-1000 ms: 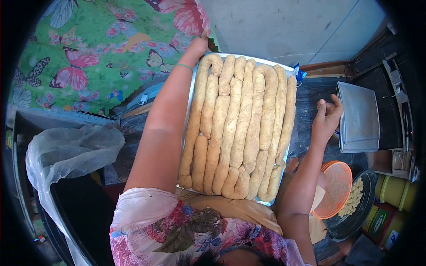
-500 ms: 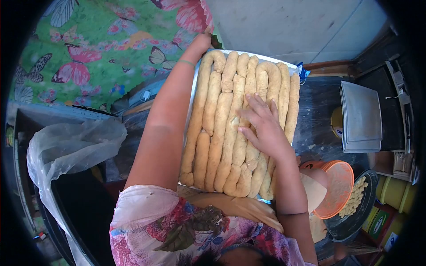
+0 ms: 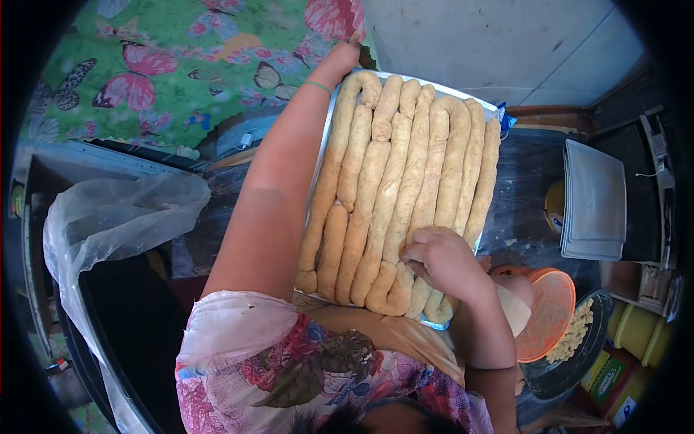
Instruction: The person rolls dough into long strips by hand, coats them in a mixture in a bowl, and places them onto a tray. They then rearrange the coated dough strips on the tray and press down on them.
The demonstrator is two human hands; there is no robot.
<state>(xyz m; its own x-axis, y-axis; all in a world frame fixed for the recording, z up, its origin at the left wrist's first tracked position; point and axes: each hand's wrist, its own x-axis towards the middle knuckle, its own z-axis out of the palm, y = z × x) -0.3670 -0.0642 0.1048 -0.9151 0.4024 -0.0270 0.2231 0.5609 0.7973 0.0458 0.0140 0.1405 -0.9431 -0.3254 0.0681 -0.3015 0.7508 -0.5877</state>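
Long crumb-coated dough ropes point(image 3: 390, 166) lie side by side on a foil-lined tray point(image 3: 463, 101), some bent back at their ends. My right hand point(image 3: 452, 264) rests over the near right part, its fingers curled down onto a dough rope, with the fingertips partly hidden. My left arm stretches along the tray's left side. At the far left corner, my left hand point(image 3: 347, 56) is beside the tray's rim and the butterfly-print cloth, and its fingers are mostly hidden.
An orange basin point(image 3: 546, 315) and a dark tub point(image 3: 553, 387) holding small dough pieces stand at right. Stacked metal trays point(image 3: 594, 199) lean behind them. A clear plastic bag point(image 3: 108, 224) hangs at left. Butterfly-print cloth point(image 3: 195, 72) covers the far left.
My right hand has slid toward me from the middle of the dough, and its spread fingers have curled. My left hand remains at the far corner. The view has shifted slightly.
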